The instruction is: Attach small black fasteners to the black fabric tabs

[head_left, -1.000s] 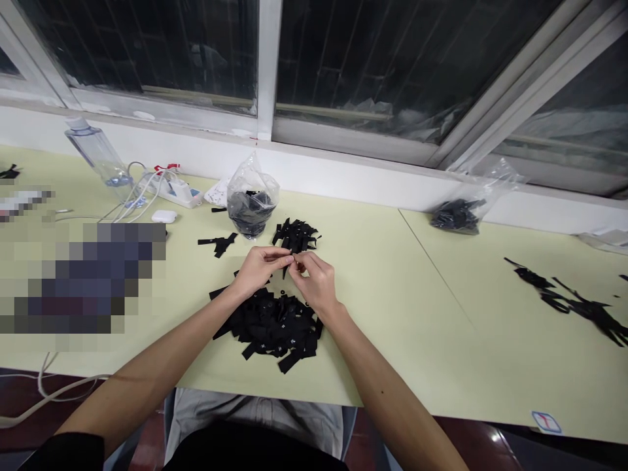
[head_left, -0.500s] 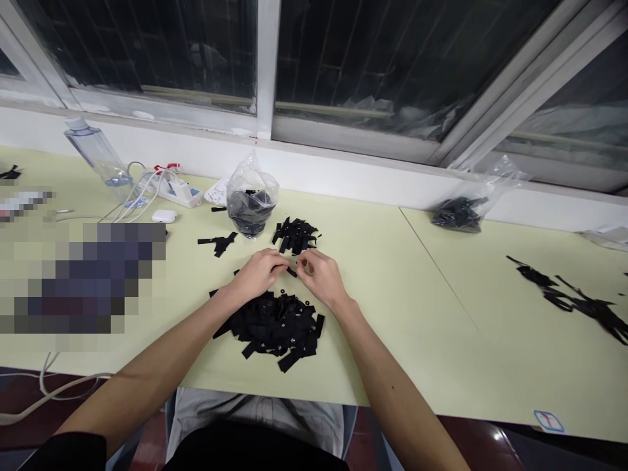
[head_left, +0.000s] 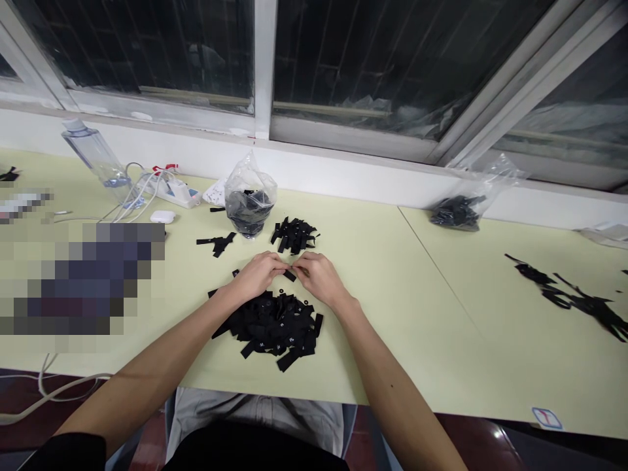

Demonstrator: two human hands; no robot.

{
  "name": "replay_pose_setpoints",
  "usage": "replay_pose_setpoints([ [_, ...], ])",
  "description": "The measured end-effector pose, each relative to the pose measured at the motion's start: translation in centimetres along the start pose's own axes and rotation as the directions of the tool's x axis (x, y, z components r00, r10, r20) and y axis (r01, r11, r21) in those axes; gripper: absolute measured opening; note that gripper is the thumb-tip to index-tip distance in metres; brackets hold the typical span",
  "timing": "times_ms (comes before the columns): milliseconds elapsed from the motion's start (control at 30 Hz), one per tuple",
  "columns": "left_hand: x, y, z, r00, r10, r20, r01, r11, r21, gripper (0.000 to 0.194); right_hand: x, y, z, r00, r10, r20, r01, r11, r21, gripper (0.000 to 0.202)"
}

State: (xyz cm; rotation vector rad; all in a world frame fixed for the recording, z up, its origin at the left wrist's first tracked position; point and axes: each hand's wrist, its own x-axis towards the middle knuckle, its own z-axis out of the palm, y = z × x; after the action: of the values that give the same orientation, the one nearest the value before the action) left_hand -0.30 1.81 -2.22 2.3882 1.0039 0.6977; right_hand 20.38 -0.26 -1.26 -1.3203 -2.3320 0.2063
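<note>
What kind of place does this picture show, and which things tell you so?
Probably a small workshop or hand-sorting bench: a big pile of black fabric strips before the person, a smaller pile beyond, and clear bags of black pieces.

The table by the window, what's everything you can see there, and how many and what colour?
Table: pale yellow-green, under everything
Window: white frame, dark panes, behind
Black strip piles: two, big one nearest, smaller one beyond the hands
Loose strips: black, uncounted, left, far right
Rings: two, black, by the big pile
Bags: two, clear, black insides, middle and right
Bottle: one, clear, left
Power strip: one, white, left
Cables: several, mostly white, left
Small case: one, white, left
Sticker: one, blue-edged, front right
Blurred patches: two, left
Hands: left, right, middle
</note>
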Motion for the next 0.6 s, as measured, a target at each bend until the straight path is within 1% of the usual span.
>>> replay_pose_setpoints([
  [167, 0.1, 0.1, -0.6, 1.000, -0.015, -0.007, 0.015, 1.000, -0.019, 0.026, -0.1, 0.1, -0.3, 1.000, -0.015, 0.010, 0.015, 0.999, -0.028, 0.021],
  [300, 0.1, 0.2, -1.0, 0.994, -0.061, -0.094, 0.052, 0.994, -0.092, 0.023, -0.2, 0.3, -0.5, 1.000, -0.001, -0.013, 0.001, 1.000, -0.004, 0.021],
  [433, 0.1, 0.8, -1.3, 0.976, -0.131, -0.172, 0.087, 0.967, -0.240, 0.016, 0.0, -0.1, -0.7, 0.996, 0.054, -0.076, -0.041, 0.986, 0.162, 0.025],
  [567, 0.2, 1.3, -1.5, 0.958, -0.184, -0.221, 0.088, 0.919, -0.385, 0.013, 0.4, -0.6, -0.6, 0.992, 0.041, -0.118, -0.002, 0.949, 0.316, 0.024],
  [600, 0.2, 1.4, -1.5, 0.956, -0.194, -0.222, 0.085, 0.903, -0.422, 0.014, 0.5, -0.7, -0.6, 0.992, 0.056, -0.117, -0.011, 0.936, 0.351, 0.023],
])
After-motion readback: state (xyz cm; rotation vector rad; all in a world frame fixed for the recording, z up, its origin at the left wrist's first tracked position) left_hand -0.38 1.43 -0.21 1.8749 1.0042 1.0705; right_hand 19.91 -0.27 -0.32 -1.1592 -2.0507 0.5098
